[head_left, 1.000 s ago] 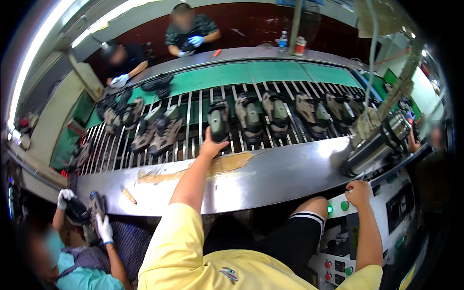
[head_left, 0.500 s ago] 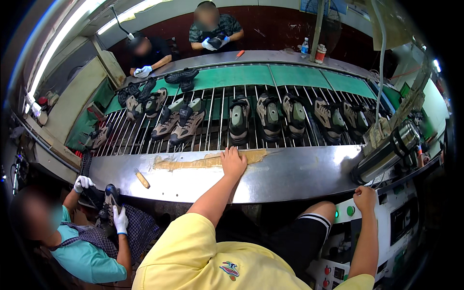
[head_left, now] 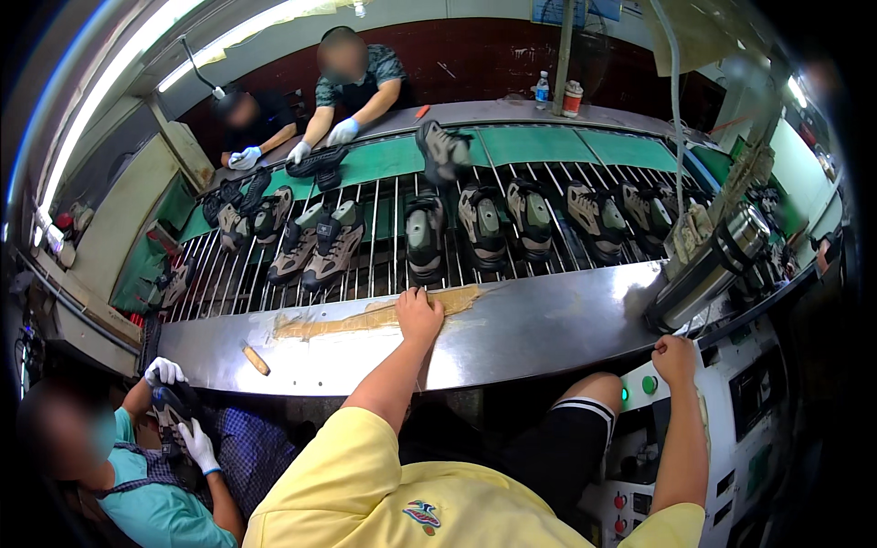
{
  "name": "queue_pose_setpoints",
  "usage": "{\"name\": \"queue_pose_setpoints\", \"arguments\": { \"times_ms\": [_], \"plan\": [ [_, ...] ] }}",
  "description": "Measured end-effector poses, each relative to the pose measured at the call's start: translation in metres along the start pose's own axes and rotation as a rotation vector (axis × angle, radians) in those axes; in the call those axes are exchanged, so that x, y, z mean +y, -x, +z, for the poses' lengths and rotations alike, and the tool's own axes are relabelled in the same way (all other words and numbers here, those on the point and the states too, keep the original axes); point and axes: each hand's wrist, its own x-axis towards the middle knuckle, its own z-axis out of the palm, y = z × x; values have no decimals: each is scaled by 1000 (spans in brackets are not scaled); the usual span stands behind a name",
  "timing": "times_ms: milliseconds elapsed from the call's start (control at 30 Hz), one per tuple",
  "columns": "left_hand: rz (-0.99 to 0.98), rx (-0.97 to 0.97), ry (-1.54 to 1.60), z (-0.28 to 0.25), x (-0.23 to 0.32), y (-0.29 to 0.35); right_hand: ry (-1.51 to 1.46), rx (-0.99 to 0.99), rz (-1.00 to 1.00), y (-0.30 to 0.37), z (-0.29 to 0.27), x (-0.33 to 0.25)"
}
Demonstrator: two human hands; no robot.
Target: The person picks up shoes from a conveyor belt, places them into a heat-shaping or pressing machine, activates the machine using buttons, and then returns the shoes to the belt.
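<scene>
Left hand (head_left: 420,315) spread on the tabletop (head_left: 548,320), right hand (head_left: 675,359) curled, grip unclear, I now face one more shoe (head_left: 443,153) by the belt (head_left: 521,144).

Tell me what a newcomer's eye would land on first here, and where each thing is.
Probably the row of brown-and-black shoes across the middle, several with green inserts showing. Just above it, one blurred shoe stands out against the green strip. Then comes the bright yellow shirt at the bottom centre, whose wearer's left hand rests on the tan patch along the steel ledge.
</scene>
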Motion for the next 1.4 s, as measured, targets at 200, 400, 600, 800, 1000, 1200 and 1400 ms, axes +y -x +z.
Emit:
{"name": "queue_pose_setpoints", "arguments": {
  "times_ms": [200, 400, 600, 800, 1000, 1200, 1400],
  "plan": [
    [26, 23, 48, 2, -6, 2, -7, 19, -3, 3, -4, -4],
    [18, 19, 112, 4, -14, 1, -7, 66, -55, 4, -1, -2],
    [-41, -87, 79, 10, -15, -8, 3, 50, -40, 6, -4, -5],
    [-270, -106, 573, 64, 10, -107, 19, 17, -80, 2, -3, -9],
    [-561, -166, 882, 115, 88, -260, 24, 36, -114, 1, -5, -11],
    [-807, -208, 951, 216, 92, -386, 5, 31, -117, -8, -14, -21],
    [-1008, -561, 750, 290, 146, -406, 11, -41, -16, -4, -21, -15]
  ]
}}
